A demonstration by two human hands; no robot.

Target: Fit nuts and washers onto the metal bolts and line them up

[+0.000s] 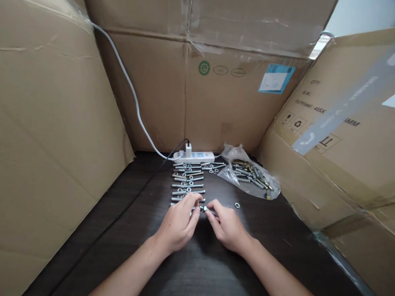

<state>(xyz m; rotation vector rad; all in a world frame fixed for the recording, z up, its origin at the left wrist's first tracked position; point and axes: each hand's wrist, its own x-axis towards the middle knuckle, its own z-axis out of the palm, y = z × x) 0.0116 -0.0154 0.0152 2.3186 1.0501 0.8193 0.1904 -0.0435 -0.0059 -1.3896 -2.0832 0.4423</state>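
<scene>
Near the front end of the laid-out hardware, my left hand (179,223) curves its fingers and thumb round one end of a metal bolt (205,208). My right hand (230,225) pinches the other end between thumb and forefinger. Most of the bolt is hidden by the fingers. Just beyond my left hand lie rows of bolts (197,185) with sleeves, washers and nuts, set out side by side. My left fingers overlap the nearest row. To the right of my right hand a single washer (237,205) lies flat on the dark table (207,271).
A clear plastic bag (274,186) with several bolts and sleeves lies open at the back right. Behind the rows sits a white power strip (203,156) with a charger (188,149). A black cable (134,200) crosses the table's left. Cardboard boxes (162,101) wall three sides.
</scene>
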